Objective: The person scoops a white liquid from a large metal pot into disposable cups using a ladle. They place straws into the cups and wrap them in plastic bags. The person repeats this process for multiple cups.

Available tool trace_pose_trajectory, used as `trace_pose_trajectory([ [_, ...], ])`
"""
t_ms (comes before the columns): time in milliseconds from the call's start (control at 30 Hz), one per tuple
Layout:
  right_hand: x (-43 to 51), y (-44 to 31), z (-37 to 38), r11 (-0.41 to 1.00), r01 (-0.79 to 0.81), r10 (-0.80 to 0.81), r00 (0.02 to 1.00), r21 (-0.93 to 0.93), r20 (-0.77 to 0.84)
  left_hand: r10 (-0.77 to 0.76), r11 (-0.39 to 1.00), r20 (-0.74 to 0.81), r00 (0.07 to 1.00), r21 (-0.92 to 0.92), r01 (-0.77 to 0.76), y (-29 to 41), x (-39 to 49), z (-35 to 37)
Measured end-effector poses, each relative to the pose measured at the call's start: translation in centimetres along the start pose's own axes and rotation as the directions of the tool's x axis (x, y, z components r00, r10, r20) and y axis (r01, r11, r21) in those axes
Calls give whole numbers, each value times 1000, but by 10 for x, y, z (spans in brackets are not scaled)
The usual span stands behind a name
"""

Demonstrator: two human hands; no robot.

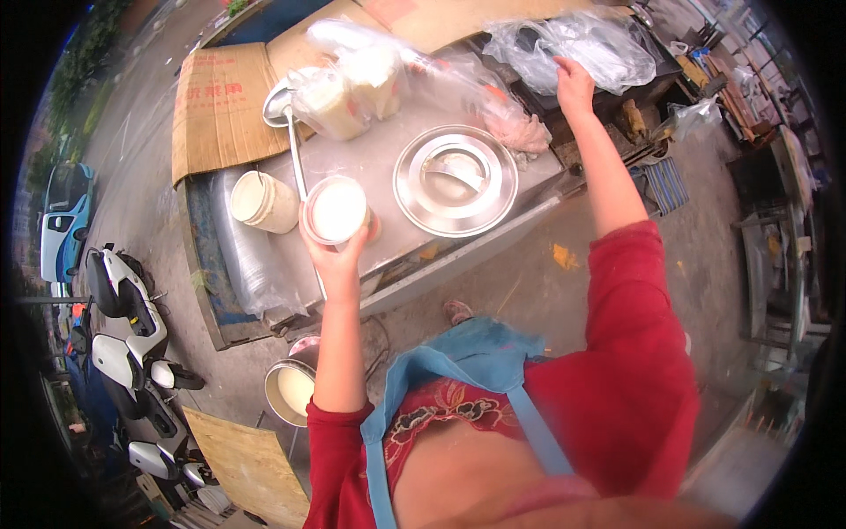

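Observation:
My left hand is wrapped around a plastic cup filled with a white liquid, held above the metal worktop. My right hand is at the front edge of a heap of clear plastic bags; whether its fingers pinch the film cannot be made out. Between the hands lies a round stainless steel lid with a strap handle. Left of the cup stands an open white tub. A long-handled metal ladle rests behind the cup, beside bagged cups of pale liquid.
Cardboard covers the worktop's far left corner. A roll of clear plastic lies along the left side. Below, a pot of pale liquid stands near my left forearm. Parked scooters are at left, a striped folding stool at right.

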State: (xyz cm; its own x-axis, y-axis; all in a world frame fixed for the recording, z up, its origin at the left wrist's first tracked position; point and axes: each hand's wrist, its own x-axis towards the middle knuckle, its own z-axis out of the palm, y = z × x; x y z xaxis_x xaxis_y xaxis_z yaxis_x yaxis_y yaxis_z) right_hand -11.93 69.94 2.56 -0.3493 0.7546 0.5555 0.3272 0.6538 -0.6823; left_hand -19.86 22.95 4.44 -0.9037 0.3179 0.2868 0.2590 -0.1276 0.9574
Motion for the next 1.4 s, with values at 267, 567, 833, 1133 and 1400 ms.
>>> trace_pose_trajectory([
  [267,15,-53,42,995,-61,12,857,80,515,-3,1000,-152,988,-14,1,-58,-32,-28],
  [567,8,-48,79,964,123,103,643,-234,759,-66,950,-200,977,288,124,-87,-32,-33],
  [833,25,-28,1,996,24,-19,998,82,-56,-64,941,-206,976,312,128,-75,-34,-25],
  [1133,79,-16,27,968,93,-12,945,-233,328,-124,926,-315,941,304,223,-84,-39,-28],
  [1400,60,-8,19,836,313,26,798,-451,602,-92,888,-294,951,407,212,-87,-43,-35],
])
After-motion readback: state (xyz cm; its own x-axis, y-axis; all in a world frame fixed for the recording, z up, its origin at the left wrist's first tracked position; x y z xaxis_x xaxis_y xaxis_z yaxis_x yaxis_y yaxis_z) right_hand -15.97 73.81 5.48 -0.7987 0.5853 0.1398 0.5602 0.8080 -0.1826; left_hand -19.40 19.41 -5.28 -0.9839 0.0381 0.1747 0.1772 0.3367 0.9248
